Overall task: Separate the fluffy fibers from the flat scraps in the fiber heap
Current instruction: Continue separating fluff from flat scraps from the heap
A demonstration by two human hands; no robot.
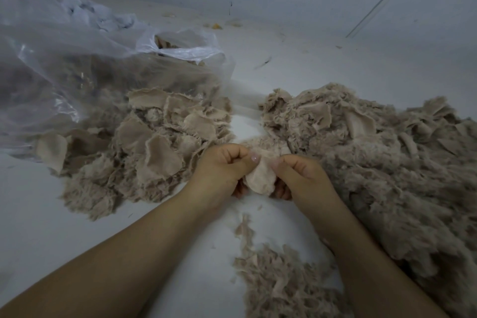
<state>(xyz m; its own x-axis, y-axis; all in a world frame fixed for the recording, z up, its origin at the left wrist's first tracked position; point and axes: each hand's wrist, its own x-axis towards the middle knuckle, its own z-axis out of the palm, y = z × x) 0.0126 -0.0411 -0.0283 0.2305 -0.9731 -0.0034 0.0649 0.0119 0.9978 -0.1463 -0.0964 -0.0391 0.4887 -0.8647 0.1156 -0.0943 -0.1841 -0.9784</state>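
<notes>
Both hands (260,170) pinch scrap (259,181) between heaps.

Both forearms are bare, no sleeves in view; the left hand (224,165) shows a thumbnail with pale glossy polish; the right hand (300,171) wears no rings or bands.

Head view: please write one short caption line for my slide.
Both hands pinch one beige scrap between two fiber heaps on a white floor.
</notes>
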